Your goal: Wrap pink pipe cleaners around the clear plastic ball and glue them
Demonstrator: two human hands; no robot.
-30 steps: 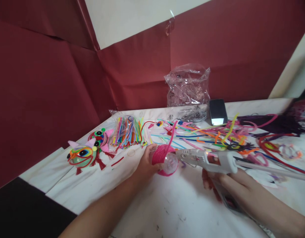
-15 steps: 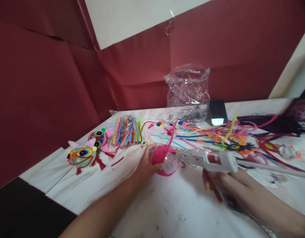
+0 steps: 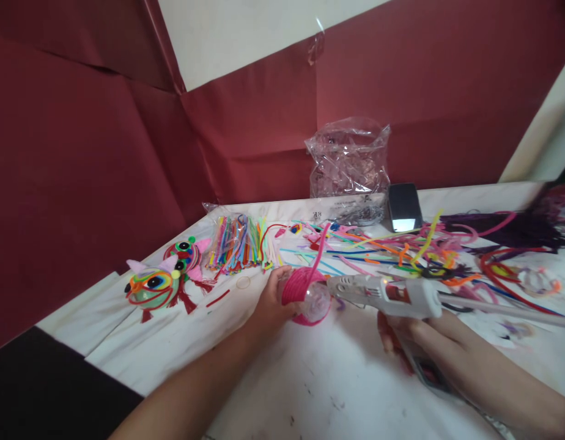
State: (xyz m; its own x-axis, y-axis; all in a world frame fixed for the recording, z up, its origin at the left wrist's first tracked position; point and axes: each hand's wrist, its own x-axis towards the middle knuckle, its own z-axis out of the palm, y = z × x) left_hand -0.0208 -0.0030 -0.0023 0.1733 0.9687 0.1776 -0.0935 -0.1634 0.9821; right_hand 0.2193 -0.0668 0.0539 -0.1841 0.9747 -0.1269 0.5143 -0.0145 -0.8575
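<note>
My left hand [image 3: 279, 302] is closed around a clear plastic ball [image 3: 318, 302] that is wrapped partly in a pink pipe cleaner [image 3: 297, 286]. A loose end of the pipe cleaner sticks up from the ball. My right hand [image 3: 413, 339] grips a white hot glue gun [image 3: 378, 294], with fingers around its handle. The gun's nozzle points left and is at the ball's right side, by the edge of the pink winding; I cannot tell whether it touches. A glue stick [image 3: 502, 308] runs out of the gun's back.
Two decorated animal-head balls [image 3: 154, 284] stand at the left. Behind lie a bag of colourful pipe cleaners [image 3: 239, 241], a clear plastic bag [image 3: 349, 159] and a dark phone-like device [image 3: 404, 208]. Loose pipe cleaners [image 3: 432, 247] and purple fringe [image 3: 498, 231] spread over the right side.
</note>
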